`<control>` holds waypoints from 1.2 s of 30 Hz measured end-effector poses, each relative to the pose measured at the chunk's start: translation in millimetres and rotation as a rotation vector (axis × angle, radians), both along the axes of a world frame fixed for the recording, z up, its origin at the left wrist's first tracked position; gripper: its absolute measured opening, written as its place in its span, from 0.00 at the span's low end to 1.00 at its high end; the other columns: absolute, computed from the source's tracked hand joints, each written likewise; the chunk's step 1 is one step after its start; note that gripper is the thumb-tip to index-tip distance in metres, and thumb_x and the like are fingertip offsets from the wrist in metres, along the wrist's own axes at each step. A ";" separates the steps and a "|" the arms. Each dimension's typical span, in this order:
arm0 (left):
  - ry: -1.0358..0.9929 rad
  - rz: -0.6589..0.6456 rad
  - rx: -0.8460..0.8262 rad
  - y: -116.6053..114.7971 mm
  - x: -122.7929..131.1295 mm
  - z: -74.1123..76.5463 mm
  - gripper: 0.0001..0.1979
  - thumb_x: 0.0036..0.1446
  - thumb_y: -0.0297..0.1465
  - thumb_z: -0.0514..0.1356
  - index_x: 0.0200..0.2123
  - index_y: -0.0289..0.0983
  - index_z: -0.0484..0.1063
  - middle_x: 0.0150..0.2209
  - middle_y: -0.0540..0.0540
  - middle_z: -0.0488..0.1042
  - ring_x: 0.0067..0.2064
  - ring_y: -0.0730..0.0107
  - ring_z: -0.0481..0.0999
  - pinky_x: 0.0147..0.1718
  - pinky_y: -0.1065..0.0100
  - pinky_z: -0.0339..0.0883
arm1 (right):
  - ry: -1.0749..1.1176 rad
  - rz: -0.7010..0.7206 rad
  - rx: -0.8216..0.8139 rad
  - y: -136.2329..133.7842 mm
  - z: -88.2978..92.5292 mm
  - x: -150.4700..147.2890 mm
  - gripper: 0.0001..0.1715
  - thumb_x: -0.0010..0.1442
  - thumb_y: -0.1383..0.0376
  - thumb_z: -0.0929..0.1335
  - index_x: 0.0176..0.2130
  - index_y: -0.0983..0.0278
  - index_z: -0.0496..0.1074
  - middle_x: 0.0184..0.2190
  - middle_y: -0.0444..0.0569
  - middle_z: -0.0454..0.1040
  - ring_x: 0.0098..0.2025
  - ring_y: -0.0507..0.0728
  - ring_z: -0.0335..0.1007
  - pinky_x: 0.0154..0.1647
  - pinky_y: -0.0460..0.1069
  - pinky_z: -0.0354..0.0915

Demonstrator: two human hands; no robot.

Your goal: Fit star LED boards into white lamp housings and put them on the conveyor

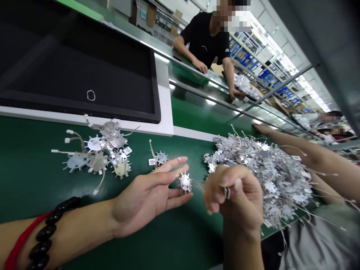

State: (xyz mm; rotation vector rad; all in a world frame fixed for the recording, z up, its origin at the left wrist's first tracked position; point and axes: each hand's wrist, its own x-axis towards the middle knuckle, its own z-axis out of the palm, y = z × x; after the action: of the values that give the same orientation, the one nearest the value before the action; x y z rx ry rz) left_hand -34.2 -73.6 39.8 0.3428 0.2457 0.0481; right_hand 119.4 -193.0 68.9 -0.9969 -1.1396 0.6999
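A small silvery disc with spiky tabs around its rim is by the fingertips of my left hand. That hand is open, palm up, fingers spread; whether the disc rests on the fingers or only hangs by them I cannot tell. Thin wires run from the disc to my right hand, which is closed in a pinch. Between its thumb and forefinger shows a small pale wire connector with a dark stripe. Just behind my left fingers lies another spiky disc with a wire and a white label.
A large heap of wired discs covers the green table at right. A smaller group lies left, before a black-framed panel on white foam. A co-worker's arm reaches behind the heap; another person works across the table.
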 end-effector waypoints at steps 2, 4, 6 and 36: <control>-0.004 -0.001 -0.004 -0.2 0.2 -0.8 0.43 0.59 0.37 0.68 0.72 0.40 0.51 0.76 0.39 0.43 0.59 0.47 0.70 0.66 0.44 0.58 | 0.015 -0.011 -0.047 0.2 -1.3 0.7 0.10 0.73 0.65 0.66 0.45 0.59 0.79 0.25 0.42 0.73 0.21 0.49 0.72 0.20 0.44 0.69; -0.008 -0.003 0.001 -0.2 0.4 -2.1 0.41 0.60 0.38 0.67 0.71 0.41 0.53 0.76 0.40 0.43 0.59 0.46 0.70 0.66 0.42 0.58 | 0.025 -0.016 -0.040 0.6 -1.0 0.6 0.10 0.73 0.64 0.66 0.44 0.58 0.79 0.25 0.42 0.72 0.20 0.50 0.71 0.19 0.44 0.69; -0.016 -0.002 0.013 0.3 0.6 -3.5 0.39 0.60 0.38 0.66 0.71 0.42 0.54 0.76 0.40 0.43 0.59 0.47 0.70 0.65 0.42 0.59 | 0.025 0.007 0.014 0.6 0.3 -0.4 0.10 0.72 0.64 0.66 0.44 0.58 0.78 0.23 0.40 0.69 0.18 0.49 0.66 0.16 0.44 0.65; -0.075 0.025 -0.030 -1.0 1.3 -4.5 0.36 0.58 0.36 0.69 0.66 0.39 0.60 0.58 0.39 0.67 0.56 0.52 0.73 0.61 0.46 0.62 | -0.054 -0.239 -0.257 7.1 -0.9 -2.5 0.09 0.71 0.61 0.69 0.42 0.60 0.79 0.25 0.42 0.77 0.18 0.49 0.74 0.11 0.39 0.63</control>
State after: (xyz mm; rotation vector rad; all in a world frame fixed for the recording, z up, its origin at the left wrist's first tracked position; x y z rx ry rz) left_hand -33.0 -74.7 35.3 0.3080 0.1765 0.0815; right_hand 116.8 -185.8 68.0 -1.3519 -0.9710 0.6388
